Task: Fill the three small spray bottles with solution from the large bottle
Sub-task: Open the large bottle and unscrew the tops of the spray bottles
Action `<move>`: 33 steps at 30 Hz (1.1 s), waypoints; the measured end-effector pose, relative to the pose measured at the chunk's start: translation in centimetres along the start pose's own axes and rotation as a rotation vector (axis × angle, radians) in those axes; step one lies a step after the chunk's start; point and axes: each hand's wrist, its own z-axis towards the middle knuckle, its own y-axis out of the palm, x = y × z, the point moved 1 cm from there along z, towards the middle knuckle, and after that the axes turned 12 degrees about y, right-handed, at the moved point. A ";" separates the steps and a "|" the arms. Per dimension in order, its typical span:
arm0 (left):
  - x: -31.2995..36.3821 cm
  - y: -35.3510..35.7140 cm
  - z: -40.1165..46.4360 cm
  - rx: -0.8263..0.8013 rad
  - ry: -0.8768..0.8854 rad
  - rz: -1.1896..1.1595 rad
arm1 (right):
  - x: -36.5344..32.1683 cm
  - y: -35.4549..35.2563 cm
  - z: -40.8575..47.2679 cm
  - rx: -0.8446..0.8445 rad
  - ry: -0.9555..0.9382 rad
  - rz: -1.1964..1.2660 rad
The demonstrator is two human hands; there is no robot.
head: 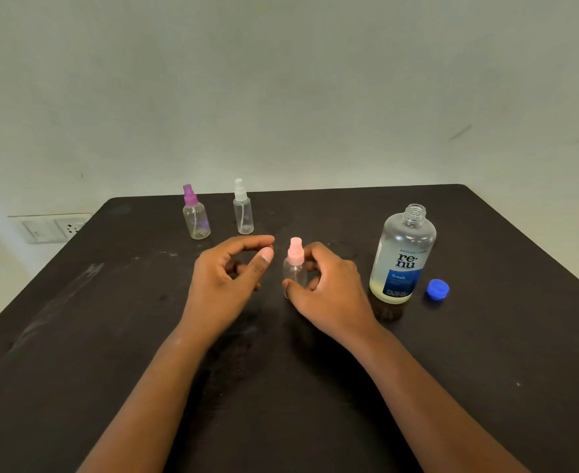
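Far left there's a wall socket plate (54, 228) just past the edge of the dark table (76, 336); then toward the back of the table sits the purple-capped spray bottle (195, 215), upright with its sprayer on, and just to the right of it the white-capped spray bottle (243, 209), also upright and capped, a little apart from the purple one; nearer the person, the left hand (223, 285) hovers above the table with fingers loosely curled and thumb out, holding nothing; right beside it the pink-capped spray bottle (295, 266) stands upright with its sprayer on, and the right hand (329, 288) has its fingers and thumb curled around the lower body of that bottle, so it's gripping it; further right stands the large bottle (402, 256), cap off, neck open, with only a shallow layer of yellowish solution at the bottom; its blue cap (438, 288) lies on the table just to the right of it, not touching.
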 end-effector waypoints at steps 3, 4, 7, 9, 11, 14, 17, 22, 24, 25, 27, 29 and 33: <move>-0.4 0.1 -0.2 0.053 -0.008 0.094 | 0.2 0.1 0.0 -0.005 0.032 -0.040; -0.5 0.0 -0.1 0.089 -0.012 0.110 | 0.1 0.1 -0.1 -0.007 0.039 -0.053; -0.5 -0.1 0.6 0.205 -0.018 0.192 | -0.2 -0.2 -0.2 -0.006 0.038 -0.120; -0.6 -0.2 1.6 0.263 -0.017 0.233 | -0.3 -0.3 -0.3 -0.007 0.031 -0.149; -0.9 -0.3 3.4 0.277 -0.022 0.278 | -0.3 -0.4 -0.2 -0.011 0.029 -0.160; -1.7 -0.4 6.9 0.240 -0.070 0.336 | -0.2 -0.3 -0.2 -0.014 0.015 -0.195; -2.9 -0.2 10.0 0.165 -0.149 0.392 | -0.1 -0.1 -0.2 -0.022 0.002 -0.208; -5.1 0.7 13.0 0.104 -0.247 0.381 | -0.4 -0.3 -0.3 -0.008 -0.024 -0.219; -5.7 0.8 13.4 0.072 -0.263 0.408 | -0.7 -0.4 -0.5 0.031 -0.051 -0.190; -5.9 0.8 13.4 0.063 -0.268 0.426 | -0.8 -0.5 -0.5 0.056 -0.066 -0.167; -6.1 0.7 13.3 0.070 -0.266 0.453 | -1.1 -0.8 -0.7 0.118 -0.106 -0.114; -5.8 0.6 12.9 0.076 -0.252 0.475 | -1.5 -1.1 -0.9 0.183 -0.147 -0.067; -3.9 -0.7 11.6 0.097 -0.183 0.440 | -2.8 -1.6 -1.6 0.422 -0.269 0.120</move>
